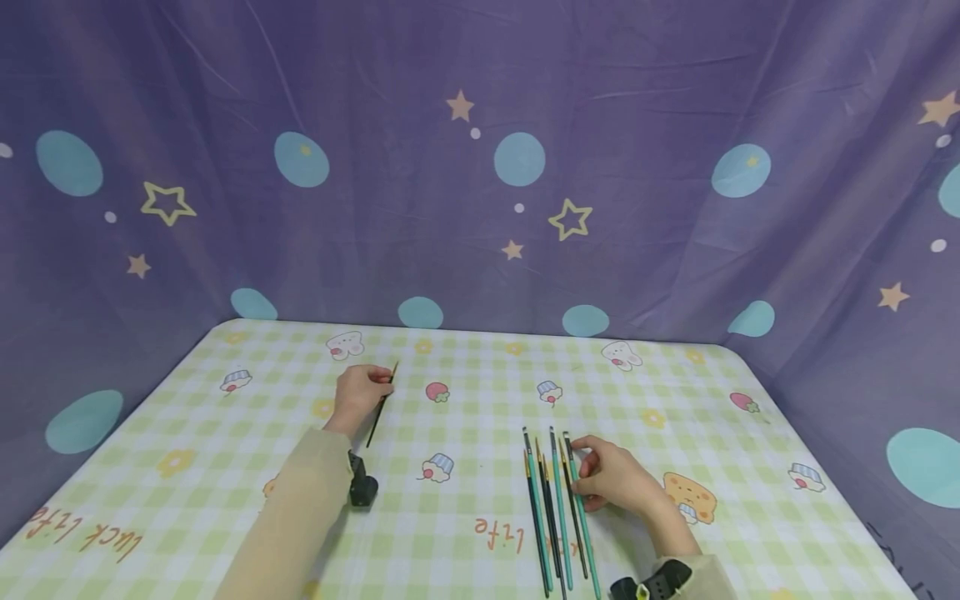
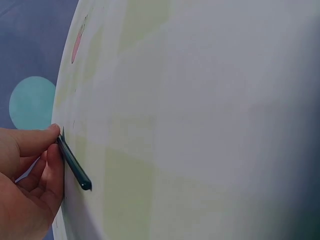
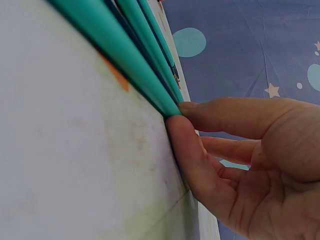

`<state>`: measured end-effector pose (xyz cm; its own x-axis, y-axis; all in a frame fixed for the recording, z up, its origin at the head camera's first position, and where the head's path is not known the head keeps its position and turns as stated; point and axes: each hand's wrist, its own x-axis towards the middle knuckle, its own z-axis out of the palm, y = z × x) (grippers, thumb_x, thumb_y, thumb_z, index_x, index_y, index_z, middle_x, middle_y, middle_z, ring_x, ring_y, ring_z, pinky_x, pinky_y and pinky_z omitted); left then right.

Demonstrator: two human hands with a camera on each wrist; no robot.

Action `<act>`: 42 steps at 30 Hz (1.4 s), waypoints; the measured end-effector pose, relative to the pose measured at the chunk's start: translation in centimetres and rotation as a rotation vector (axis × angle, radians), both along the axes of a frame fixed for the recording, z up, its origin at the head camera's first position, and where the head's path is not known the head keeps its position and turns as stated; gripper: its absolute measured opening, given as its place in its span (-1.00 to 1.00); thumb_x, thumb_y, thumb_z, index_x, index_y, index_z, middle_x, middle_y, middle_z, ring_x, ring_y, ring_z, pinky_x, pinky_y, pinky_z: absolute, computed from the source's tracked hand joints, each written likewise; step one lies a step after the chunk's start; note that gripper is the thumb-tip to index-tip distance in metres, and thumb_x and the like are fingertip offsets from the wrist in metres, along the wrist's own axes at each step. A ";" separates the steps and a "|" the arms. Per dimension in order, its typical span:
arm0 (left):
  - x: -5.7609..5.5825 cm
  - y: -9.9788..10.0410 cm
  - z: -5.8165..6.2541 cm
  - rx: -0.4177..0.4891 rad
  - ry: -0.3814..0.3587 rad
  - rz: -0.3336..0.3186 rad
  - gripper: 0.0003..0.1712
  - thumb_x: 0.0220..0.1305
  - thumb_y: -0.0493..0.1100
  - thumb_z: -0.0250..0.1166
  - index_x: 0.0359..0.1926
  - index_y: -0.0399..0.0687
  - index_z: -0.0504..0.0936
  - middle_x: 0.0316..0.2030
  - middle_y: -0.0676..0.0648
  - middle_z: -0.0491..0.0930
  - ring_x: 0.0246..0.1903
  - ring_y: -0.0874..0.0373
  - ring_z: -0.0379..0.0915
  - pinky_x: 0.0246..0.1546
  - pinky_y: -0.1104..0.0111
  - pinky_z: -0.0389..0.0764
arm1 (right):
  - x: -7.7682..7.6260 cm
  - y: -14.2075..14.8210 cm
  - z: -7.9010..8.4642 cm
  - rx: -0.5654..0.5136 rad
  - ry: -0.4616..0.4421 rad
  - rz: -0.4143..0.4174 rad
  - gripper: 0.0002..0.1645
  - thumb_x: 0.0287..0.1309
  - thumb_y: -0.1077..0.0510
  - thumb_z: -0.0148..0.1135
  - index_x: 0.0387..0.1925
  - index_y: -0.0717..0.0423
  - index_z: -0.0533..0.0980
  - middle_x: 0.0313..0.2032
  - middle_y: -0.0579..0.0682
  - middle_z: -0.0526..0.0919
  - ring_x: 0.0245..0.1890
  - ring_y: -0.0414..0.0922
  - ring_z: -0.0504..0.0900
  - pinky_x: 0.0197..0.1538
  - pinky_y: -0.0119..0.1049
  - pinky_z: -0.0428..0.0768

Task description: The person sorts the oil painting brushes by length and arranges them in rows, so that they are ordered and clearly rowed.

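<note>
In the head view my left hand (image 1: 358, 397) is over the table's left-centre part, pinching a slim dark paintbrush (image 1: 378, 418) between thumb and fingers. The brush's bristles point away from me; its dark green handle (image 2: 76, 167) sticks out past the fingertips in the left wrist view. To the right, several paintbrushes (image 1: 562, 517) lie side by side, some teal, some dark. My right hand (image 1: 617, 477) is at the right side of this row. Its thumb and index finger pinch the outermost teal paintbrush (image 3: 117, 59), which lies along the others.
A green-and-white checked cloth (image 1: 480, 450) with printed cartoons covers the table. Behind and beside it hangs a purple curtain (image 1: 405, 225) with stars and dots. Black wrist cameras are strapped on both wrists, below light sleeves (image 1: 288, 508).
</note>
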<state>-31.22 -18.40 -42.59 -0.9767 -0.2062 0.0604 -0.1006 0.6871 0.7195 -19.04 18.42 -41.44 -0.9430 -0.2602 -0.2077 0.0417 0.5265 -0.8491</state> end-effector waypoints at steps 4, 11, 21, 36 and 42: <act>0.1 0.0 0.0 0.005 -0.002 0.002 -0.72 0.03 -0.28 0.30 -0.17 -0.26 0.64 -0.32 -0.16 0.65 -0.26 -0.01 0.54 -0.16 0.21 0.50 | 0.0 0.0 0.0 0.004 -0.001 -0.007 -0.32 -0.13 0.41 0.26 0.12 0.34 0.28 -0.46 0.07 0.44 -0.63 -0.13 0.53 -0.52 -0.25 0.61; 0.2 -0.1 -0.2 0.018 0.026 0.006 -0.73 0.04 -0.27 0.29 -0.18 -0.28 0.64 -0.33 -0.17 0.65 -0.36 0.06 0.57 -0.31 0.34 0.56 | 0.0 0.0 0.0 0.008 -0.001 -0.017 -0.31 -0.14 0.41 0.27 0.11 0.33 0.29 -0.46 0.07 0.44 -0.62 -0.12 0.52 -0.52 -0.25 0.61; 1.0 0.3 0.6 0.156 0.026 0.014 -0.71 0.08 -0.29 0.23 -0.13 -0.26 0.60 -0.33 -0.17 0.57 -0.52 0.19 0.53 -0.48 0.46 0.55 | 0.1 0.0 0.0 0.013 0.010 -0.010 -0.32 -0.13 0.40 0.26 0.12 0.34 0.28 -0.46 0.07 0.44 -0.63 -0.13 0.53 -0.52 -0.25 0.61; 3.5 4.5 1.4 0.353 -0.018 -0.173 -0.69 0.10 -0.30 0.25 -0.10 -0.31 0.55 -0.26 -0.22 0.51 -0.41 -0.04 0.60 -0.45 0.32 0.63 | 0.0 0.0 0.1 0.000 0.014 -0.003 -0.32 -0.13 0.41 0.26 0.11 0.36 0.28 -0.46 0.08 0.44 -0.62 -0.12 0.53 -0.51 -0.24 0.62; 5.2 6.6 1.4 0.452 -0.046 -0.245 -0.72 0.05 -0.37 0.26 -0.16 -0.37 0.54 -0.31 -0.21 0.50 -0.40 -0.05 0.57 -0.47 0.28 0.64 | 0.1 0.0 -0.2 -0.001 0.019 0.009 -0.31 -0.13 0.40 0.27 0.12 0.37 0.27 -0.46 0.07 0.45 -0.62 -0.13 0.54 -0.51 -0.25 0.62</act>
